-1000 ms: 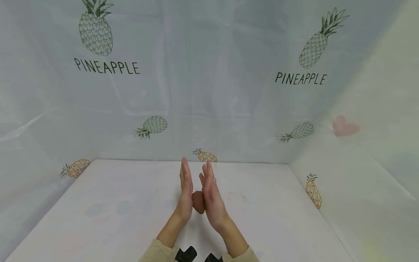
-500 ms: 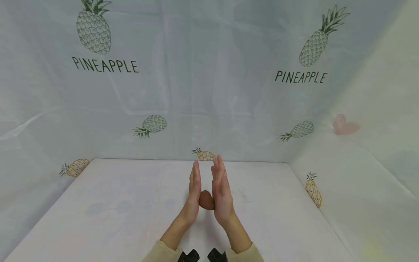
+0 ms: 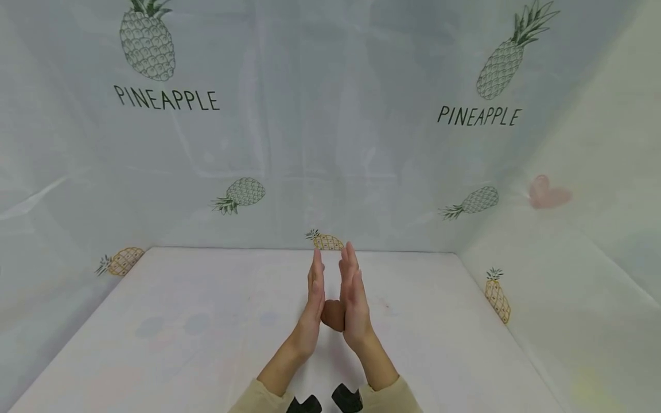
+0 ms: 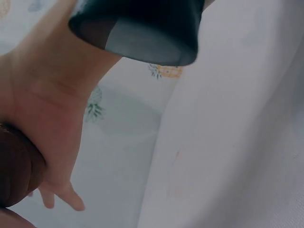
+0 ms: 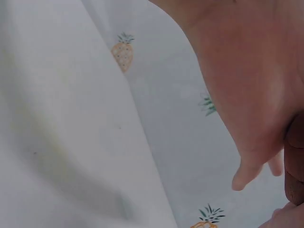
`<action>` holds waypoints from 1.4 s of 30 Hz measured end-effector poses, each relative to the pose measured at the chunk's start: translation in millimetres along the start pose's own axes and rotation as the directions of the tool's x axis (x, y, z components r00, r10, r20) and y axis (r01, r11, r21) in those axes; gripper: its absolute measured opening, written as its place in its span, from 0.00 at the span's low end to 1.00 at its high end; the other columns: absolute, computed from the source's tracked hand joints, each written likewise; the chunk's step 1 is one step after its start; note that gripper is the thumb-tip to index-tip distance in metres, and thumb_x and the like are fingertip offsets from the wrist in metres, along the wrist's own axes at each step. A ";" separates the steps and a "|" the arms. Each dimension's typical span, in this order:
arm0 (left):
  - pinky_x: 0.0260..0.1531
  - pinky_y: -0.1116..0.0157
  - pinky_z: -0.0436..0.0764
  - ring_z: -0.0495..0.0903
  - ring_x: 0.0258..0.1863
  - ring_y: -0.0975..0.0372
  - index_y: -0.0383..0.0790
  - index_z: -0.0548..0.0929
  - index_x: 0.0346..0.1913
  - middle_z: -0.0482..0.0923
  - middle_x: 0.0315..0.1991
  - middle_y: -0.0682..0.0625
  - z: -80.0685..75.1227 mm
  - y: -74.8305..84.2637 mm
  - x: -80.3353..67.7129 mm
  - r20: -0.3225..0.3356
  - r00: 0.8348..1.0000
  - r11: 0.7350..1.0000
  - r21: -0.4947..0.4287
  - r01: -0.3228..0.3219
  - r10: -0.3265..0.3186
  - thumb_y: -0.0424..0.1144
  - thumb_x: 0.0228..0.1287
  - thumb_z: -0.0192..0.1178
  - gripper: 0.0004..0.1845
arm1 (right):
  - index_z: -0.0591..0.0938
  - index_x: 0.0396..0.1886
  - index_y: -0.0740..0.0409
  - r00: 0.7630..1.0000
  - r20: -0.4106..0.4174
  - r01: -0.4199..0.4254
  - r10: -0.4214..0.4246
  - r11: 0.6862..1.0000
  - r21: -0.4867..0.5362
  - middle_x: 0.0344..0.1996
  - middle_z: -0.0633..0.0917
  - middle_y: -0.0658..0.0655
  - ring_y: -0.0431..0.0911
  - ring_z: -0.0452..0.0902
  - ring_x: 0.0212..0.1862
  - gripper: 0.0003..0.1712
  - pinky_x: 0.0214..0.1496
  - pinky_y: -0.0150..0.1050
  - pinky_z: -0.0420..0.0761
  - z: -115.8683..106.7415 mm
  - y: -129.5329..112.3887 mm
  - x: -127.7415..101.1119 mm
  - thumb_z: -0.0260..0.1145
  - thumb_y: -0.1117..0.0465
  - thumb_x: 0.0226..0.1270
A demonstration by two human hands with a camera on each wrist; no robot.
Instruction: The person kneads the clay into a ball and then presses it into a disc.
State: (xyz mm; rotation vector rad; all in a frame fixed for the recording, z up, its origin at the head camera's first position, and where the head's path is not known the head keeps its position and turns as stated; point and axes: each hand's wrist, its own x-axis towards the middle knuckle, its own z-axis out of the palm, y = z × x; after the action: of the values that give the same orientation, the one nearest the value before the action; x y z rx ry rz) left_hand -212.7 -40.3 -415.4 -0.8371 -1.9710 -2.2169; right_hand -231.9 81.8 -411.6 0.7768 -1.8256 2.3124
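A brown lump of clay (image 3: pixel 333 314) is pressed between my two flat palms above the white table (image 3: pixel 206 321). My left hand (image 3: pixel 314 292) stands upright on the lump's left, fingers straight and pointing away from me. My right hand (image 3: pixel 353 292) mirrors it on the right side, fingers straight too. In the left wrist view the brown clay (image 4: pixel 14 171) bulges against the left palm (image 4: pixel 52 128). The right wrist view shows the right palm (image 5: pixel 247 85) with a sliver of clay (image 5: pixel 295 161) at the frame's edge.
Pale plastic sheeting printed with pineapples (image 3: pixel 150 43) and the word PINEAPPLE walls the table at the back and both sides. A pink heart mark (image 3: pixel 547 194) shows on the right sheet. Beige sleeves (image 3: pixel 258 401) cover my forearms.
Both hands have shifted a little to the right and farther from me with the clay between them, and the palms have slid against each other.
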 end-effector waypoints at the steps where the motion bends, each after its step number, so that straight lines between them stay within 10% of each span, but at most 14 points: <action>1: 0.75 0.29 0.26 0.20 0.84 0.57 0.71 0.27 0.84 0.17 0.84 0.66 -0.4 0.5 0.4 -0.013 1.000 1.000 0.009 -0.008 0.008 0.56 0.86 0.17 0.30 | 0.39 0.89 0.38 1.000 0.012 -0.002 0.002 1.000 0.005 0.87 0.40 0.45 0.53 0.30 0.87 0.36 0.82 0.67 0.27 1.2 1.0 0.1 0.23 0.39 0.88; 12: 0.76 0.33 0.26 0.20 0.84 0.60 0.64 0.29 0.86 0.20 0.86 0.60 -17.8 -3.9 3.2 -0.320 0.945 0.987 0.157 -0.019 0.069 0.55 0.86 0.26 0.34 | 0.35 0.89 0.40 0.982 0.161 -0.098 0.095 0.995 0.016 0.87 0.36 0.47 0.56 0.28 0.87 0.38 0.83 0.64 0.31 22.3 6.1 -5.9 0.20 0.35 0.86; 19: 0.75 0.34 0.23 0.21 0.85 0.57 0.61 0.30 0.87 0.21 0.86 0.60 -23.3 -7.2 7.4 -0.382 0.921 0.964 0.265 0.028 0.078 0.59 0.85 0.26 0.36 | 0.31 0.88 0.43 0.983 0.176 -0.057 0.057 0.998 -0.007 0.86 0.32 0.46 0.55 0.25 0.86 0.39 0.82 0.65 0.27 24.9 -5.4 -5.2 0.19 0.36 0.86; 29: 0.78 0.33 0.33 0.26 0.85 0.55 0.60 0.32 0.87 0.24 0.86 0.59 -9.3 -12.5 2.7 -0.262 0.965 0.980 0.185 0.077 -0.026 0.58 0.86 0.26 0.34 | 0.32 0.88 0.43 0.993 0.119 -0.015 0.016 1.000 -0.014 0.86 0.34 0.44 0.54 0.27 0.86 0.36 0.83 0.64 0.26 14.9 -11.7 -3.9 0.20 0.42 0.87; 42: 0.77 0.33 0.27 0.21 0.85 0.54 0.64 0.25 0.85 0.18 0.86 0.60 4.1 -3.0 -0.5 -0.104 0.995 1.000 0.007 -0.001 0.002 0.57 0.86 0.17 0.32 | 0.33 0.89 0.43 0.997 0.057 0.061 -0.058 0.996 -0.060 0.87 0.32 0.45 0.52 0.27 0.87 0.36 0.81 0.69 0.27 4.8 0.8 -1.6 0.24 0.43 0.89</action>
State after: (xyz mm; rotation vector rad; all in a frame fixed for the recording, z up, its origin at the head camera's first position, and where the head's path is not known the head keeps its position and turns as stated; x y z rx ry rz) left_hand -212.0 -36.0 -418.1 -0.7070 -1.9296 -2.2033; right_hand -229.2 77.5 -412.2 0.8818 -1.8595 2.2092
